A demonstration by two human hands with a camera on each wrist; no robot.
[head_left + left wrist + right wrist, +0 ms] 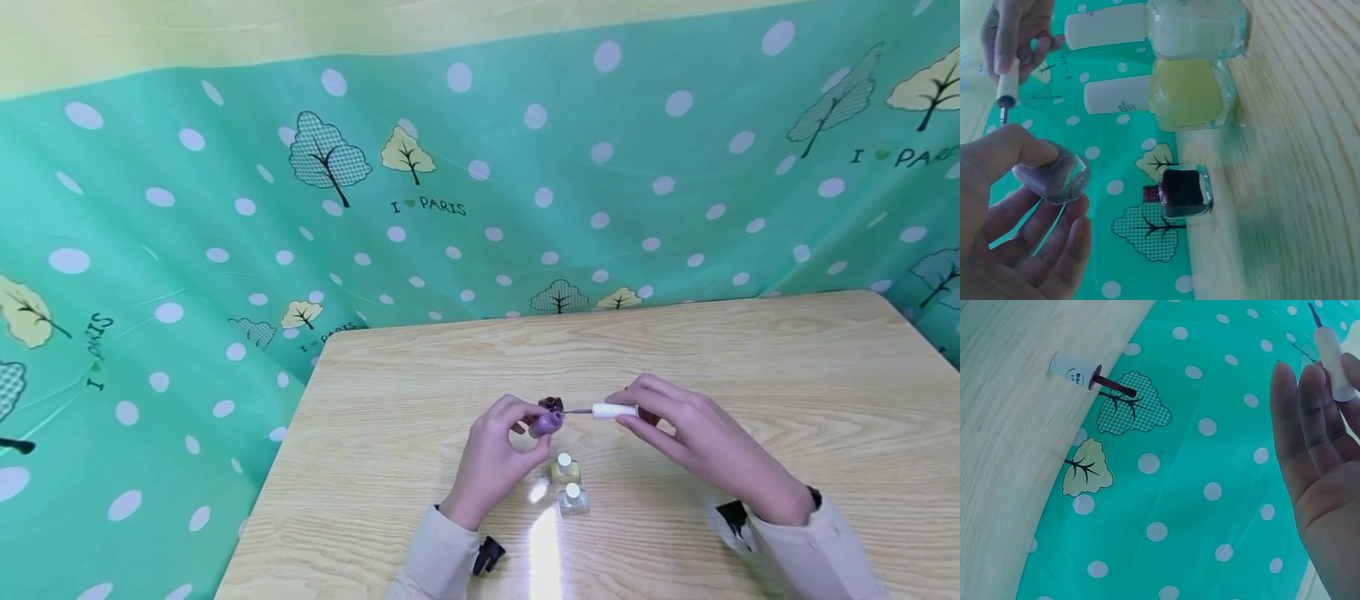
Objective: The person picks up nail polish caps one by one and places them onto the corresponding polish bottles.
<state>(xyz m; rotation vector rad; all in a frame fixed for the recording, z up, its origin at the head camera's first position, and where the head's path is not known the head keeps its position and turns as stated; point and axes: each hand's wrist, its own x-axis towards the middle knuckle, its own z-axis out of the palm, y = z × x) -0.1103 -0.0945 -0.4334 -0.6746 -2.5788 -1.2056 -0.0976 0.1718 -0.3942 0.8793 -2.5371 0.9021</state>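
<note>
Between thumb and fingers my left hand [491,454] holds a small purple nail polish bottle [1047,172], uncapped and tilted with its neck toward the right. My right hand [686,425] pinches a white brush cap [613,411], its thin purple-coated brush pointing left at the bottle's mouth. Whether the brush tip touches the bottle's neck I cannot tell. Just beyond the left fingers, an uncapped dark red nail polish bottle [1183,192] stands on the table. Another white cap [1075,370] stands with its dark red brush upward, seen in the right wrist view.
Nearer me, between the hands, stand a yellow nail polish bottle [566,472] and a clear one [573,502], both with white caps on. The wooden table [375,417] ends at a green dotted curtain [480,208] behind and on the left.
</note>
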